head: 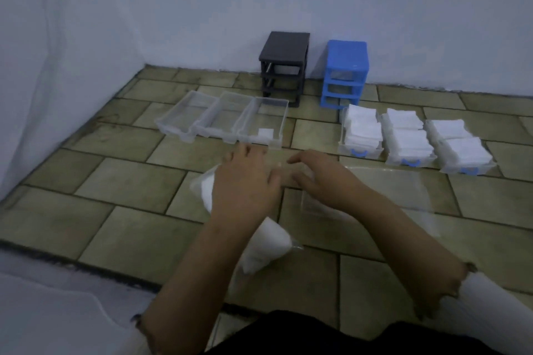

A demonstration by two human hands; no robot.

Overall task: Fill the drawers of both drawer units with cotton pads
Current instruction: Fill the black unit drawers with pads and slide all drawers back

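A clear bag of white cotton pads (pixel 268 245) lies on the tiled floor under my left hand (pixel 245 181), which presses on it with fingers stretched forward. My right hand (pixel 317 179) is at the bag's far end, with fingers and thumb curled round a white bit of cotton pads (pixel 310 174). Three clear drawers (pixel 222 118) stand in a row ahead; the right one (pixel 282 124) holds a single pad (pixel 265 133). Three drawers with blue handles (pixel 406 138) are heaped with pads. The black unit (pixel 284 66) and blue unit (pixel 344 72) stand drawerless by the wall.
An empty clear plastic bag (pixel 389 190) lies flat on the floor to the right of my right hand. White cloth walls (pixel 72 66) close off the left and back. The tiled mat's dark edge (pixel 86 268) runs along the near left.
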